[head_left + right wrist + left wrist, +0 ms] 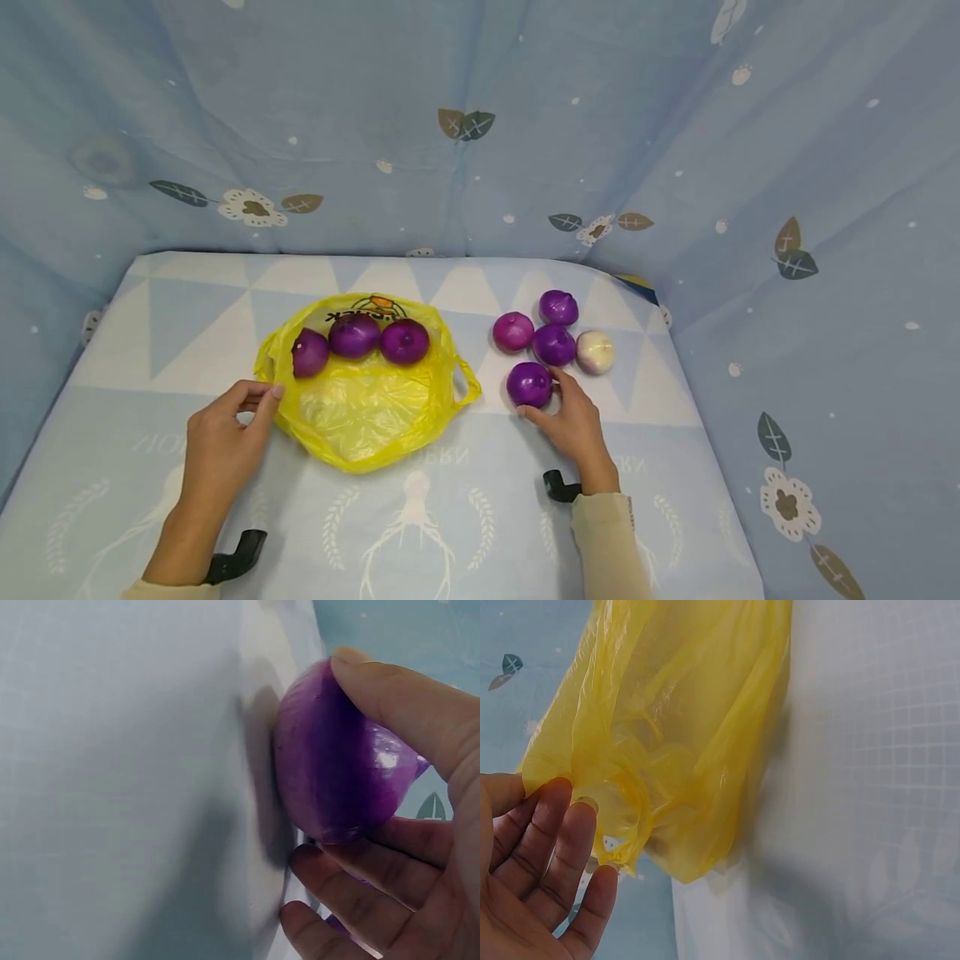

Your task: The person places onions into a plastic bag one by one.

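Observation:
A yellow plastic bag (360, 417) lies on the table with its mouth spread wide, and three purple onions (355, 336) sit in its far side. My left hand (231, 433) pinches the bag's left rim between thumb and fingers, which the left wrist view also shows. To the right of the bag, my right hand (572, 421) grips a purple onion (345, 757), thumb on one side and fingers on the other. Just beyond that onion are three more purple onions (513, 332) and a pale, whitish onion (595, 352), close together.
A patterned cloth (450, 533) covers the table. Blue curtains (390, 125) hang behind it and along its sides. The bag's handle loop (468, 385) sticks out to the right, toward the onions. Black wrist mounts (238, 558) show beside both forearms.

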Available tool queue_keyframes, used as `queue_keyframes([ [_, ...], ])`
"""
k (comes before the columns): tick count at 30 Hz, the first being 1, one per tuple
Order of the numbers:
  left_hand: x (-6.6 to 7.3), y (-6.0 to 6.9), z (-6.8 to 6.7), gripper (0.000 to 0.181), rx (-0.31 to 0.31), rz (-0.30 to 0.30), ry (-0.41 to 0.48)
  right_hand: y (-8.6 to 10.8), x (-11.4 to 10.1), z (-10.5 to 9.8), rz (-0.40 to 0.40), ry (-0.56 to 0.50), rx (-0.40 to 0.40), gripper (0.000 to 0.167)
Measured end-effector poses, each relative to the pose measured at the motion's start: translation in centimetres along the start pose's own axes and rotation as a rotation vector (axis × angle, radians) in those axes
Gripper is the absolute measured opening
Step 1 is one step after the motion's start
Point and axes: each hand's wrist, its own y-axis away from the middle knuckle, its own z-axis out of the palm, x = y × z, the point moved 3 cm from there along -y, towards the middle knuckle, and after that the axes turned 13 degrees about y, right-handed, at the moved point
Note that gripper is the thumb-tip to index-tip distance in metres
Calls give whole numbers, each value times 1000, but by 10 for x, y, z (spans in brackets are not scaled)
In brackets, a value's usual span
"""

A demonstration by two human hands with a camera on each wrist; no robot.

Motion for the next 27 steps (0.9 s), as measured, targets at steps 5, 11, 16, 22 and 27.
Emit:
queue_keyframes([
  [5,-1,1,1,16,-2,6,1,1,0,1,11,-4,13,95],
  [11,0,0,2,15,1,16,12,1,-5,0,14,-4,30,92],
  [16,1,-1,2,15,-2,8,11,1,-8,0,25,4,25,91],
  [22,1,-1,2,16,-4,3,10,1,-8,1,27,11,25,92],
  [27,1,-1,1,15,0,4,11,2,-8,0,25,4,19,93],
])
